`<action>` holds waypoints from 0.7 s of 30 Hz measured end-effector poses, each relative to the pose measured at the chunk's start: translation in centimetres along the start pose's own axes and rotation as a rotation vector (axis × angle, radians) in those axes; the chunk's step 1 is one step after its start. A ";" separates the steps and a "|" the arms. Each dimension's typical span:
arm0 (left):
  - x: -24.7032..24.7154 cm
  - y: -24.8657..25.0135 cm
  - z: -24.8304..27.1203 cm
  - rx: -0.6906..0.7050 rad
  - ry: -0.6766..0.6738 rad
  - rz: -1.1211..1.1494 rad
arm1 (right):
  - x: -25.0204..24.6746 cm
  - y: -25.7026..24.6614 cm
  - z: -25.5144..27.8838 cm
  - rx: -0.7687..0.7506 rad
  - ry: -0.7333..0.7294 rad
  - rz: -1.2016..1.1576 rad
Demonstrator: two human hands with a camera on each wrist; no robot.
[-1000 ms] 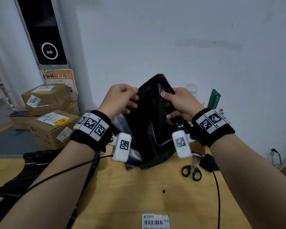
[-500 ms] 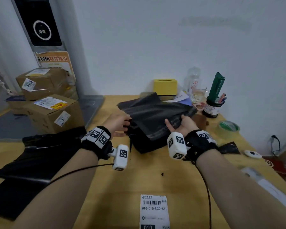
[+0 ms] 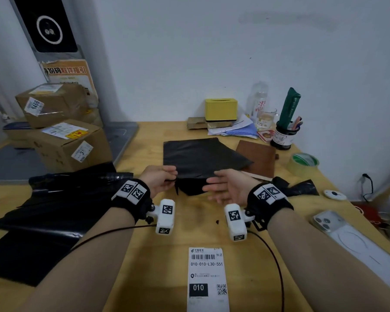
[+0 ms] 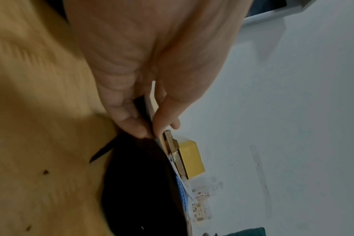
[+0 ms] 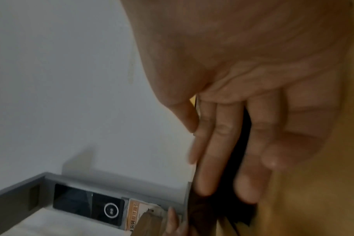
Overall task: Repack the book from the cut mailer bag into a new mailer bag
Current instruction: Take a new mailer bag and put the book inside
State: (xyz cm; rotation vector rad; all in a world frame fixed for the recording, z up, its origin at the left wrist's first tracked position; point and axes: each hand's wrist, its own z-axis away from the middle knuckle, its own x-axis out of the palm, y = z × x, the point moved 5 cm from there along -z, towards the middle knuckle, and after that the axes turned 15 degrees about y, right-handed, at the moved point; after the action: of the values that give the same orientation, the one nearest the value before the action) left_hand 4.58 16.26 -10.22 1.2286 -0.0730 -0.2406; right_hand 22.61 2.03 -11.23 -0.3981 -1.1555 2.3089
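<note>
Pinching the limp, slippery mailer bag (image 3: pixel 203 156) at its near edge, the left hand (image 3: pixel 159 180) grips while the right hand (image 3: pixel 229 188) lies flat, fingers straight.

The head view is dim and flat, lit softly from above, with a grey-blue cast on the wall (image 3: pixel 212 52) and only faint shadows under the forearms on the surface (image 3: pixel 144 278). Straight lines bow toward the frame edges, and the corners stretch and soften. The black plastic at centre swallows detail. Both wrist views are darker, grainy and blurred: the left hand (image 4: pixel 144 71) fills the upper centre out of focus, the wood at left is smeared, and the right hand (image 5: pixel 243 79) is streaked at the fingertips.
</note>
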 end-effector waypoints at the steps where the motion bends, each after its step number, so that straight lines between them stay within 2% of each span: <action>1: -0.2 0.0 -0.2 0.012 0.024 -0.002 | -0.1 -0.1 0.3 -0.007 0.020 0.030; 5: -1.5 0.5 -0.1 0.050 0.147 -0.027 | -0.6 -1.1 0.8 -0.080 0.084 0.008; 10: -3.5 1.1 -1.6 0.100 0.288 -0.146 | -2.5 -3.0 0.6 -0.173 0.144 -0.200; 14: -3.0 2.6 -3.8 0.172 0.329 -0.441 | -5.2 -4.1 -0.1 -0.235 0.274 -0.309; 16: -1.9 2.4 -7.5 0.179 0.335 -0.546 | -6.9 -4.8 -0.7 -0.262 0.371 -0.307; 18: 0.4 4.1 -5.3 0.217 0.290 -0.495 | -8.5 -5.4 -1.2 -0.275 0.454 -0.299; 21: 5.8 6.4 1.1 0.300 0.058 -0.353 | -11.1 -6.2 -2.1 -0.290 0.576 -0.247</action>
State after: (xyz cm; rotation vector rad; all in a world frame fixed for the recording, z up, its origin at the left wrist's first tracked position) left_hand 10.98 15.99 -4.31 1.5443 0.1656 -0.5149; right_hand 34.67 0.10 -7.16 -0.9016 -1.1546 1.6545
